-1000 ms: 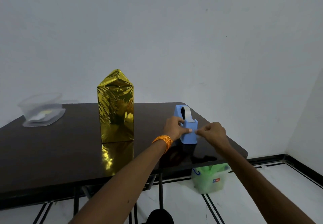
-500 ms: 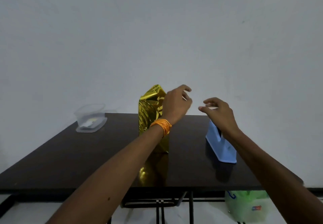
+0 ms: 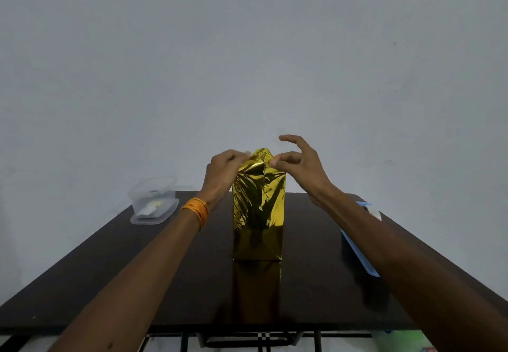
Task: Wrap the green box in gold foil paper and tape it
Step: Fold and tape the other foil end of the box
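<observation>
The box wrapped in gold foil (image 3: 258,214) stands upright in the middle of the dark table (image 3: 110,274), its foil gathered into a peak on top. My left hand (image 3: 226,171) is at the left of that peak, with its fingertips bunched against the foil. At the right of the peak is my right hand (image 3: 298,164), thumb and forefinger pinched at the fold and the other fingers raised. A short clear tape strip runs between both hands over the peak and is hard to make out. No green of the box shows.
A blue tape dispenser (image 3: 357,250) sits on the right of the table, partly behind my right forearm. A clear plastic container (image 3: 154,200) stands at the back left. A green bag (image 3: 404,342) lies on the floor below the right edge.
Both hands left the blue dispenser with a piece of tape and moved left and up to the top of the foil-wrapped box. The view has swung so the box is now centred.
</observation>
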Demonstrator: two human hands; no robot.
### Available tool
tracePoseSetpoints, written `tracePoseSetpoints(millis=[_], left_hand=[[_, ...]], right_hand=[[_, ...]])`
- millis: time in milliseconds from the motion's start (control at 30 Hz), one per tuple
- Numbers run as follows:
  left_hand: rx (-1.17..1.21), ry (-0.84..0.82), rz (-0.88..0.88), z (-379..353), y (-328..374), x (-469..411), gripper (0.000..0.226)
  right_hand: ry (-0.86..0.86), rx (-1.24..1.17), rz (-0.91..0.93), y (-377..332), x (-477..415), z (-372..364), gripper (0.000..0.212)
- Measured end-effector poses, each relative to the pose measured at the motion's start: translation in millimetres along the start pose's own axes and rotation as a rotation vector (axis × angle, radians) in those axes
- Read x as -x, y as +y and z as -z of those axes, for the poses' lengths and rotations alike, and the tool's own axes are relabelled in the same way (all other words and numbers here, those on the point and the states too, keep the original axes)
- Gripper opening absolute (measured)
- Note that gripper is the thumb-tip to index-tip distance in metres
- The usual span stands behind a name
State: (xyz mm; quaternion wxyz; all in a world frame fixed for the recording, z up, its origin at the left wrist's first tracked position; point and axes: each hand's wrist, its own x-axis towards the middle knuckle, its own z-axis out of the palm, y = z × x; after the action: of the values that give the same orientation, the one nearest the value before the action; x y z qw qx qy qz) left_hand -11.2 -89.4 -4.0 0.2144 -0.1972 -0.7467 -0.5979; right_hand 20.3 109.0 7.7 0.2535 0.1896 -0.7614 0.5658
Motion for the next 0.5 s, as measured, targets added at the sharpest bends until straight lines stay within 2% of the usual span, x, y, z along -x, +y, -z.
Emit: tracePoseSetpoints(millis=[100, 200, 500], left_hand=[[0.031, -0.06, -0.022, 3, -10, -3, 0.02], [0.022, -0.047, -0.016, 5, -16, -14, 0.012], [0.177, 0.002, 0.093, -3, -20, -32, 0.012]], right_hand=[[0.007, -0.012, -0.003, 7, -6, -7, 0.057], [0.02, -0.051, -0.023, 12, -14, -11, 0.053], [0.063, -0.093, -0.09, 26, -33, -21, 0.042]])
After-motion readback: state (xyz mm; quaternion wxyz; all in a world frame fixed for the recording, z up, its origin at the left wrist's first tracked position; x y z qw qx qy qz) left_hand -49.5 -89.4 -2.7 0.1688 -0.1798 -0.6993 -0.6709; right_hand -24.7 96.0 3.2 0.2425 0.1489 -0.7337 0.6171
